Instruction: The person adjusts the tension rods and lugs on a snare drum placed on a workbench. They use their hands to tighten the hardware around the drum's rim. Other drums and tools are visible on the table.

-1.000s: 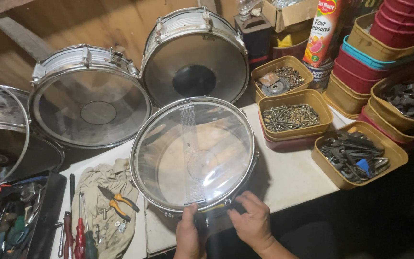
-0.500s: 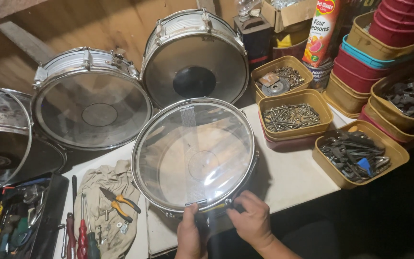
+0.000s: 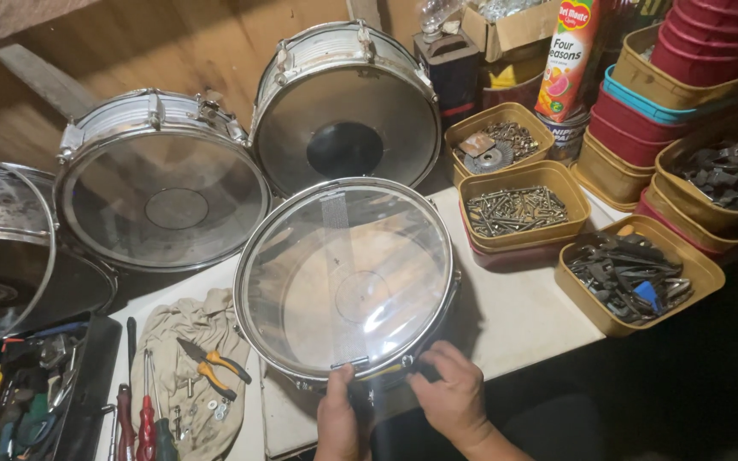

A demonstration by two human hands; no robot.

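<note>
While both hands work at its near rim, the snare drum sits on the white table with its clear head facing up, the shell interior showing through the film; the left hand is closed loosely on the near edge of the hoop, fingers curled up against the chrome, and the right hand lies just beside it with fingertips pressed on the hoop near a tension fitting; whether either pinches a small part I cannot tell.

Judging by its look, the drum is moderately heavy and stiff at the shell and metal hoop, which are the places to take hold; the transparent head is thin and would dent or tear under a pointed load, so it is best not pressed; the chrome looks smooth and likely slippery to bare fingers.

Left of the snare drum lies a beige cloth carrying orange-handled pliers, with red-handled screwdrivers beside it; behind the drum lean two more silver drums; right of it stand yellow tubs, one of screws and one of dark metal parts.
</note>
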